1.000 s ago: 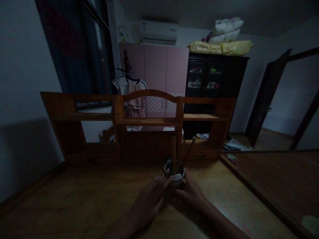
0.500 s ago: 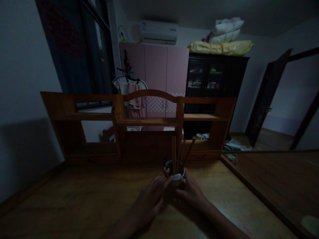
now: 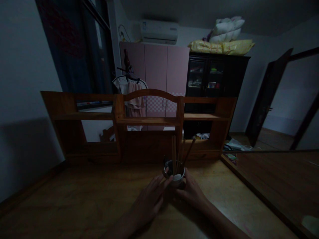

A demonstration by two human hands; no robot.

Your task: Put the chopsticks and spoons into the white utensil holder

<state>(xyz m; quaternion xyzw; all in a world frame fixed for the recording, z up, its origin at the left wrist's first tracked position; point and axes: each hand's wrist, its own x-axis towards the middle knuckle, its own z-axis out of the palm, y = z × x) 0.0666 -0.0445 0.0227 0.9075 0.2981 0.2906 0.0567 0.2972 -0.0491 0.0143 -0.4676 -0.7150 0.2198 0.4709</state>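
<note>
A small cup (image 3: 177, 183) with a pale rim stands on the wooden desk top. Several chopsticks (image 3: 174, 152) rise out of it, some leaning to the right. A pale, rounded thing, perhaps a spoon (image 3: 177, 177), shows inside at the near rim, and a dark thin piece sticks up at the left rim. My left hand (image 3: 152, 196) is at the cup's left side, its fingertips curled at the rim. From the right, my right hand (image 3: 191, 190) grips the cup's side with thumb and fingers. The cup's lower part is in shadow and partly hidden.
Behind the cup, a wooden shelf unit (image 3: 149, 121) spans the desk's back edge. A wall (image 3: 25, 139) bounds the left, and a raised wooden edge (image 3: 259, 192) runs along the right. Farther back are a pink wardrobe (image 3: 156, 69), a dark cabinet (image 3: 230, 76) and an open door (image 3: 269, 96). The room is dim.
</note>
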